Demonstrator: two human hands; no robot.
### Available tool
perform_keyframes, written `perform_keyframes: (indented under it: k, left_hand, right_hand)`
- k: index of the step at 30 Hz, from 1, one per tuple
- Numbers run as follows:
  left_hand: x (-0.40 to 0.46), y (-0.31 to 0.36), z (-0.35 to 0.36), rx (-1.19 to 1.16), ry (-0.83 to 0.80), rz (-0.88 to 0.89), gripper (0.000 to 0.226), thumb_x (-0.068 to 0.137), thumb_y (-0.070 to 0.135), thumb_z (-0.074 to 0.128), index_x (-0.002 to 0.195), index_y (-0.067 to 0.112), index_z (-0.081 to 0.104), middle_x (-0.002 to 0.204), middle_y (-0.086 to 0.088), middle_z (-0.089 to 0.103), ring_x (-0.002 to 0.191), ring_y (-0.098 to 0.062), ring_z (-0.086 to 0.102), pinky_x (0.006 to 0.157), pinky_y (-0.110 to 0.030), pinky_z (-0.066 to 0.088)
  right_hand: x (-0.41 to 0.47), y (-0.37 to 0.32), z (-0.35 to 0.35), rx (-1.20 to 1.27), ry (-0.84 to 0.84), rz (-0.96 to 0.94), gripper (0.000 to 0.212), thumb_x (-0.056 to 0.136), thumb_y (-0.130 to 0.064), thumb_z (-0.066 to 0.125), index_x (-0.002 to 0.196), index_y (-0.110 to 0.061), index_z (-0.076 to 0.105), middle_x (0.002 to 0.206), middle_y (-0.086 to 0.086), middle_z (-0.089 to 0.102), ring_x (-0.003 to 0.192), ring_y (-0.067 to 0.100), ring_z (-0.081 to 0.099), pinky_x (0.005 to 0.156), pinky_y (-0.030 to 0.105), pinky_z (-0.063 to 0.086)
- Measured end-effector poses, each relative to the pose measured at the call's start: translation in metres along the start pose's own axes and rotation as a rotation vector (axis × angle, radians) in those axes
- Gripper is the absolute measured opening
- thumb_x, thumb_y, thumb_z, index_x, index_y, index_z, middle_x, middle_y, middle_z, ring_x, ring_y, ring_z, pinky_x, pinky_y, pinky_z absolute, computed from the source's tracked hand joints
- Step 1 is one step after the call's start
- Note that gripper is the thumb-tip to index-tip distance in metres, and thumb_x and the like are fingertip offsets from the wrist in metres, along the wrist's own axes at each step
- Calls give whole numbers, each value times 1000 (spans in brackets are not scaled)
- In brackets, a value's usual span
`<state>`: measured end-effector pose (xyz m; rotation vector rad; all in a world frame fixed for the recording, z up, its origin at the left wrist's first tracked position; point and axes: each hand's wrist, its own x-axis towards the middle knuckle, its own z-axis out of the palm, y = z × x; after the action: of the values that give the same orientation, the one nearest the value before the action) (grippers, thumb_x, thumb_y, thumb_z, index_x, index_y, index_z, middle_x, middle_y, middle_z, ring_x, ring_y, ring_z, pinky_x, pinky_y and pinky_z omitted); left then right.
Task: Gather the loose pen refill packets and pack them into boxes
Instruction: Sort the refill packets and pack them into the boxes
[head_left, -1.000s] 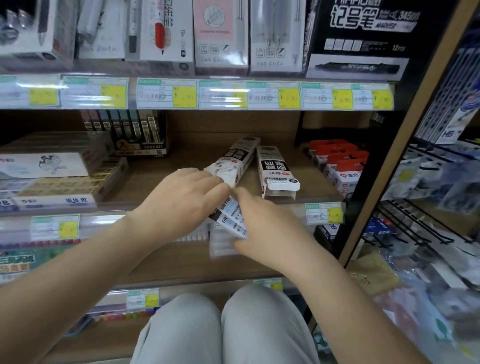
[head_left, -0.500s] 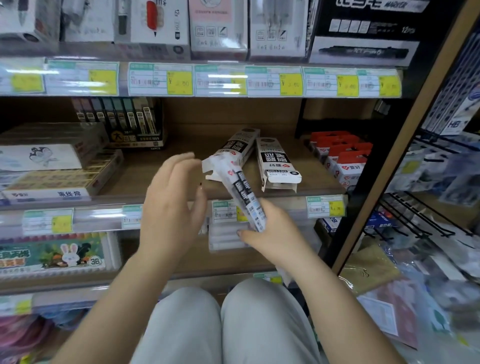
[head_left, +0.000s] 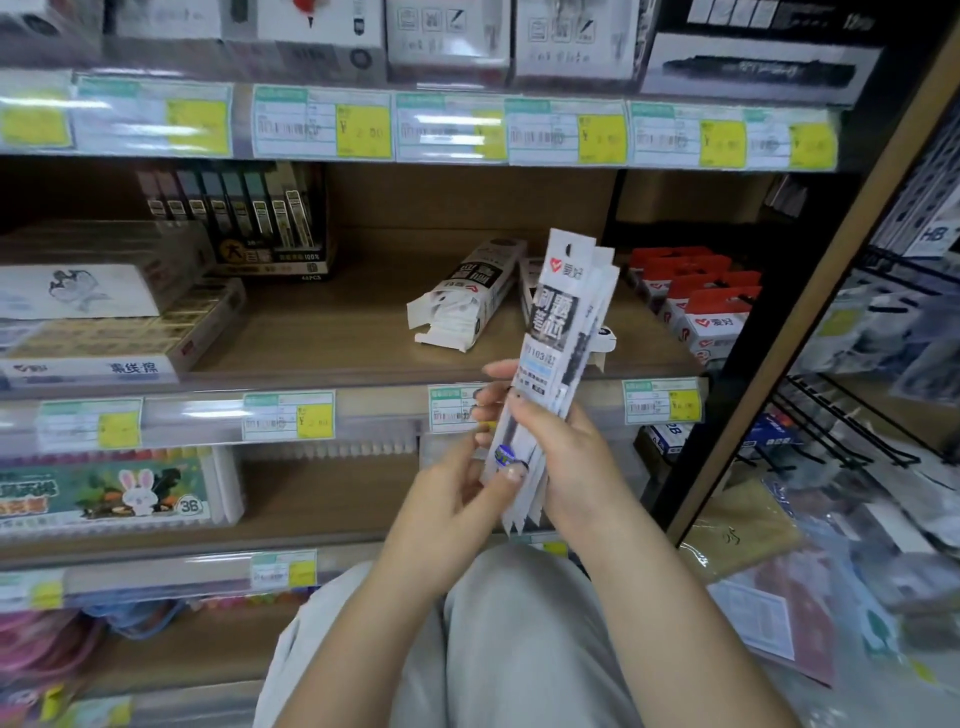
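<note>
Head view: both hands (head_left: 524, 467) now grip the refill packets (head_left: 561, 332) upright, seemingly several, lifted higher.

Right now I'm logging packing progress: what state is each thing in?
refill packets: bunched upright, held in front of the shelf, not boxed
right hand: grips the bunch's lower part
left hand: pinches the bunch's bottom end
open box: lying on its side, near end open, packets inside
second box: mostly hidden behind the bunch, state unclear

Both forearms reach forward, hands meeting; left grip (head_left: 457, 488) pinches with thumb, right grip (head_left: 566, 457) curls closed.
</note>
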<state>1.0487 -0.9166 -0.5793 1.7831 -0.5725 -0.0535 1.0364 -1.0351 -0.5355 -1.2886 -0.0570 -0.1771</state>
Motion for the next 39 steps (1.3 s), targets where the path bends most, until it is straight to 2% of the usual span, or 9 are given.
perform_keyframes:
  k: [3,7,12,17,20,23,27,33,39]
  left_hand:
    - [-3,-4,10,-44,-94,-27,46,71,31,62,115,31,49,98,7,70,90,-10,67,79,-33,54]
    - [-7,-4,24,33,-84,-24,43,71,3,67,100,29,48,90,11,66,84,6,64,69,-12,47]
    - [-8,-18,37,180,98,-86,25,73,7,62,88,24,53,86,5,67,78,-3,61,63,-18,46]
    - [-16,-31,44,279,39,-102,15,74,15,51,88,19,48,89,-2,61,85,-22,59,70,-36,47]
    - [-18,-30,46,270,44,-100,22,78,12,56,80,28,41,85,3,55,79,-15,55,61,-22,39]
    - [-17,-21,47,164,66,-99,30,73,12,64,86,32,45,87,11,59,80,-1,57,60,-12,38]
    - [-15,-11,49,19,49,-129,35,70,16,70,94,30,50,86,16,65,80,5,61,61,-10,41]
    - [-15,-9,58,-107,56,-137,68,59,44,59,122,20,51,100,9,68,92,2,63,74,-18,46]
    - [-22,-20,72,-15,155,-200,57,65,34,55,120,19,50,96,6,68,91,-5,65,67,-16,45]
  right_hand:
    - [-1,4,0,24,15,-42,22,85,-17,52,92,-29,69,90,0,66,93,16,61,86,34,50]
    - [-6,11,-3,-24,16,-59,22,80,-19,53,95,-27,67,90,-2,67,92,14,64,93,34,49]
    - [-15,24,-5,-55,94,-7,19,69,-16,60,85,-24,67,88,1,67,84,16,67,84,32,53]
    - [-15,20,-11,-131,199,-39,20,65,-19,63,80,-29,70,75,-6,68,86,20,67,90,38,51]
    - [-13,19,-13,-81,222,-55,26,67,-11,49,90,-13,63,64,-3,61,74,19,63,82,33,52]
    - [-13,16,-11,-59,215,-21,25,66,-9,45,86,-11,61,61,0,58,67,18,61,75,33,52]
    - [-11,2,-7,-152,159,-49,24,66,-9,43,79,-17,62,61,-3,56,62,15,55,76,40,51]
    - [-8,6,-4,-206,149,-6,26,63,-8,43,71,-22,63,57,-5,53,62,17,49,67,33,45]
    - [-12,24,-6,-284,150,124,20,67,-5,47,71,-16,63,56,-2,58,56,14,53,64,27,48]
